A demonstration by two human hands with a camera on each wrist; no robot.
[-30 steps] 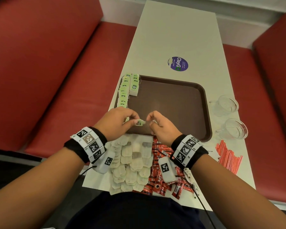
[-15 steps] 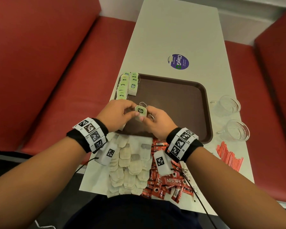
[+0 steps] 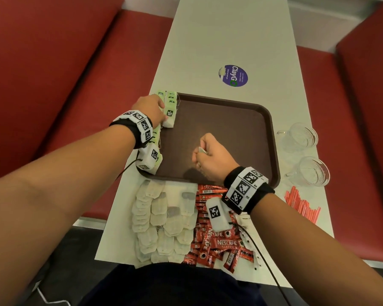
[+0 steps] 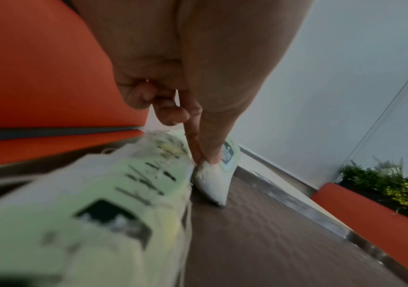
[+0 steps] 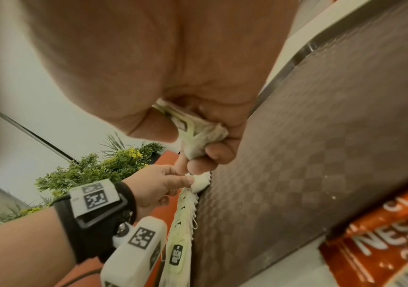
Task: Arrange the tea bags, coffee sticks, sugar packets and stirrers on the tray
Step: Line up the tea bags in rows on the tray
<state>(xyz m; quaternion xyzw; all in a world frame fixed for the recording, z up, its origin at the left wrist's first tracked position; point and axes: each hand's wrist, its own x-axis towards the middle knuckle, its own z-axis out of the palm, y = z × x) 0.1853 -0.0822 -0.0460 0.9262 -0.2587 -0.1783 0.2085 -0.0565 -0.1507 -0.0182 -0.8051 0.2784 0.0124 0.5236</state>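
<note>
Item: small white paper tea bag with green tag (image 3: 169,118), upper left of frame, on the brown plastic tray (image 3: 230,133); we judge it light, soft, crushable. Left hand (image 3: 149,110) grip pinches its top edge; right hand (image 3: 210,160) grip closed around another bag.

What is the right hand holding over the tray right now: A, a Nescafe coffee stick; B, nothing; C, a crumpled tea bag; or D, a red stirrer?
C: the right hand has its fingers curled round a crumpled tea bag above the brown tray.
</note>
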